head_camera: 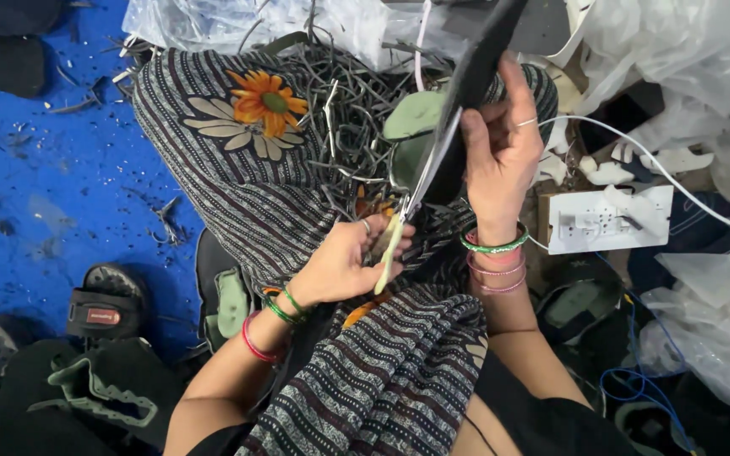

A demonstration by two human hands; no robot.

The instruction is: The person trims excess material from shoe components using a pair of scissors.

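Observation:
My left hand (pixel 340 263) grips the pale handles of a pair of scissors (pixel 411 198), whose blades point up and away from me. My right hand (pixel 500 152) holds a black, flat, sole-shaped piece (pixel 476 72) upright, and the blades meet its lower edge. A green sole piece (pixel 410 118) lies just behind the blades. Both wrists carry green, red and pink bangles. A heap of thin dark trimmed strips (pixel 340 110) rests on the striped cloth with an orange flower (pixel 268 101) that covers my lap.
Blue floor (pixel 35 186) strewn with scraps lies to the left, with black sandals (pixel 103 306) and black-and-green sole parts (pixel 103 393). A white power strip (pixel 606 219) with a white cable sits to the right. Clear plastic bags (pixel 703 59) lie at the back and right.

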